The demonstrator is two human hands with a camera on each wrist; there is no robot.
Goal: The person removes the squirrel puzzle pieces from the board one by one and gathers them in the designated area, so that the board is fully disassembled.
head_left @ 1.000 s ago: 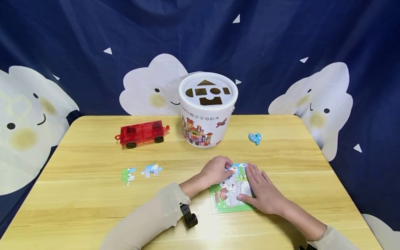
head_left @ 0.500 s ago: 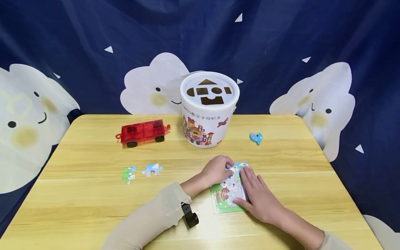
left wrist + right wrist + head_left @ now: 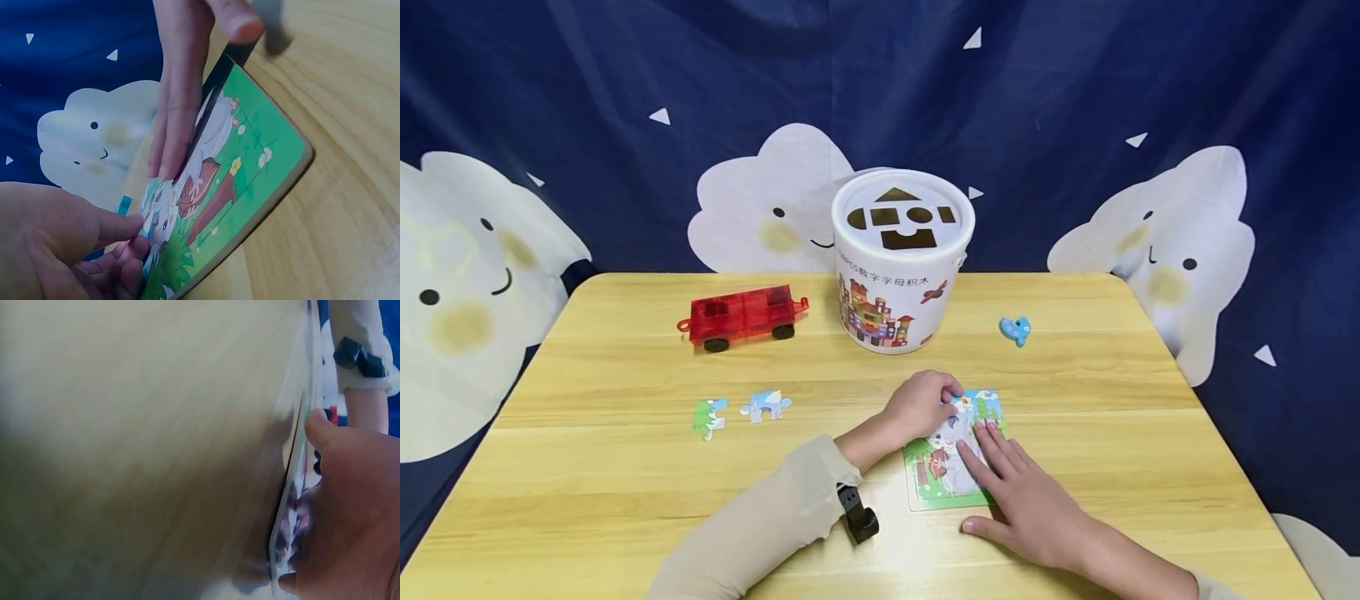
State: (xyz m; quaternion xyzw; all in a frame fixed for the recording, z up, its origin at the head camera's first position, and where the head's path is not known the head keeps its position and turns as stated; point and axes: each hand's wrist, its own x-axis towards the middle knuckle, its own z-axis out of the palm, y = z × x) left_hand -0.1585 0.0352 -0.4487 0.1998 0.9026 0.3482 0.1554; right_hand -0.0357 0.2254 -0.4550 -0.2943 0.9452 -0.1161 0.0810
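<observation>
A flat square jigsaw puzzle (image 3: 950,477), printed with a grey cartoon animal on a green and blue ground, lies on the pale yellow wood-grain worktop (image 3: 610,500), towards its near side. At its 10 o'clock edge the left hand (image 3: 917,406) has curled fingers, thumb on the picture, and appears to pinch the rim; whether a piece is also caught there cannot be told. From 4 o'clock the right hand (image 3: 1030,508) reaches in with straight, spread fingers, fingertips over the picture and thumb off the board.

The step in hand looks like steadying the board and flattening its pieces. It probably goes best with the left hand bracing the rim and straight fingers pressing evenly downward, without sideways push, checking the seams for raised edges.

Near 9 o'clock, well apart from the board, lie a green, blue and white cardboard jigsaw piece (image 3: 703,417) and a blue and grey one (image 3: 763,401). At 10 o'clock stands a translucent red wheeled wagon (image 3: 742,315); at 1 o'clock, a small blue spotted toy (image 3: 1016,331).

Between 11 and 12 o'clock, a white cylindrical bucket (image 3: 891,279) reads "PCS数字字母积木"; the leading digits are unclear. No brand is legible.
</observation>
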